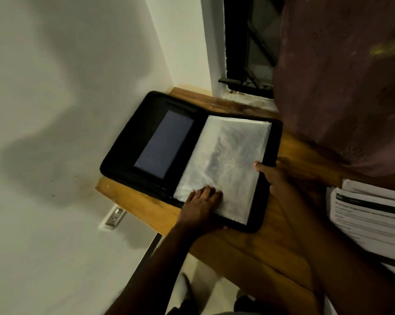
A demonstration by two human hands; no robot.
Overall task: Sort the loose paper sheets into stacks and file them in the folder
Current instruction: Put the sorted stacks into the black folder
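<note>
A black zip folder [133,142] lies open on the wooden table [255,251]. Its left half shows a dark pocket [164,142]. A stack of clear plastic sleeves [228,155] fills its right half. My left hand [200,206] rests on the near corner of the sleeves, fingers laid on top. My right hand [274,176] holds the sleeves' right edge, with the thumb on top and the fingers behind the folder's rim. Printed paper sheets [369,217] lie at the right, partly under my right forearm.
The table stands in a corner against a white wall [55,87]. A wall socket [115,218] sits below the table's left edge. A dark window [248,53] and a maroon curtain [341,76] lie behind the folder.
</note>
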